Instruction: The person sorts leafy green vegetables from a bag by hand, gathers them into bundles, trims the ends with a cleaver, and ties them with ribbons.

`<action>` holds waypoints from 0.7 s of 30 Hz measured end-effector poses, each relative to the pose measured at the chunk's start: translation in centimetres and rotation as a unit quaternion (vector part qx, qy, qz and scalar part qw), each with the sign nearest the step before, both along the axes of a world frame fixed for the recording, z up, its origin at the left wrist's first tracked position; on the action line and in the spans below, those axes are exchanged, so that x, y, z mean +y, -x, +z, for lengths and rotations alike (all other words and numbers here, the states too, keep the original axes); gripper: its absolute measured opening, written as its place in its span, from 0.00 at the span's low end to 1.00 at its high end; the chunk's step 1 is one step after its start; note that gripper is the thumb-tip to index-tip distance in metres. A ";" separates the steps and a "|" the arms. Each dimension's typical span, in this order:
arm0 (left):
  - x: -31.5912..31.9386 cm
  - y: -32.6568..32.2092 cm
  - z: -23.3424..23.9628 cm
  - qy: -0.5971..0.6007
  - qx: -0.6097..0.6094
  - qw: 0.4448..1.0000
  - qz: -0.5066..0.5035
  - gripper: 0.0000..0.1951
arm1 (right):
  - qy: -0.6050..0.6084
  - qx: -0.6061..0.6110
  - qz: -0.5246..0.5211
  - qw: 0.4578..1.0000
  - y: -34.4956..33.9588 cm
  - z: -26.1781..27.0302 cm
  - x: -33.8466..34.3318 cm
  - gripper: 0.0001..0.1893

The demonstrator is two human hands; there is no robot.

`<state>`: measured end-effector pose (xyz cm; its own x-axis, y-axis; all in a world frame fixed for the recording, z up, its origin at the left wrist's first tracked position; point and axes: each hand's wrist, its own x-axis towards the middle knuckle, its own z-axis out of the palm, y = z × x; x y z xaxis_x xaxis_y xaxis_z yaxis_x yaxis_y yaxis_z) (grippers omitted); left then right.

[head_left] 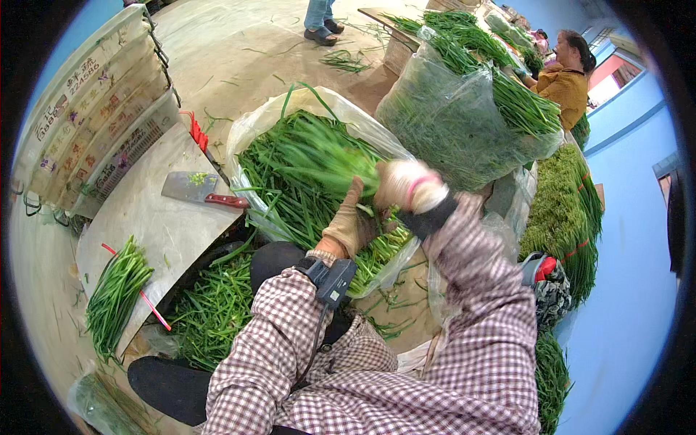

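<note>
A loose bunch of garlic chives, blurred by motion, lies over a large open plastic bag filled with chives. My right hand, in a pale glove and also blurred, grips the bunch at its stem end. Close below it is my left hand, in a tan glove, its thumb raised against the stems. The left fingers are mostly hidden, so their hold is unclear. Pale cut stems show in the bag beneath both hands. A dark device with a cable is strapped to my left wrist.
On a board at left lie a cleaver, a chive bundle and a red tie strip. Red ties hang beyond. Stacked crates bear writing. Loose leaves cover the floor. Another stuffed bag and a person are at right.
</note>
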<state>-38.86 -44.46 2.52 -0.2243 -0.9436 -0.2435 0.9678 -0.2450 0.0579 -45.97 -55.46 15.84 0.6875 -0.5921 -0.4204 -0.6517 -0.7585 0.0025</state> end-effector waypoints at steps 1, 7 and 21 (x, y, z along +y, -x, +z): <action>-0.2 0.3 -0.8 -0.033 0.004 0.999 0.004 0.48 | 0.025 -0.020 0.008 0.999 0.2 -2.1 3.0 0.18; 3.0 0.7 1.8 -0.256 -0.220 0.936 0.102 0.28 | -0.035 -0.320 -0.088 0.943 6.4 -6.9 11.8 0.27; 2.4 -1.0 -4.0 -0.196 -0.180 0.961 0.072 0.21 | -0.113 -0.188 -0.247 0.944 2.5 -9.1 8.0 0.21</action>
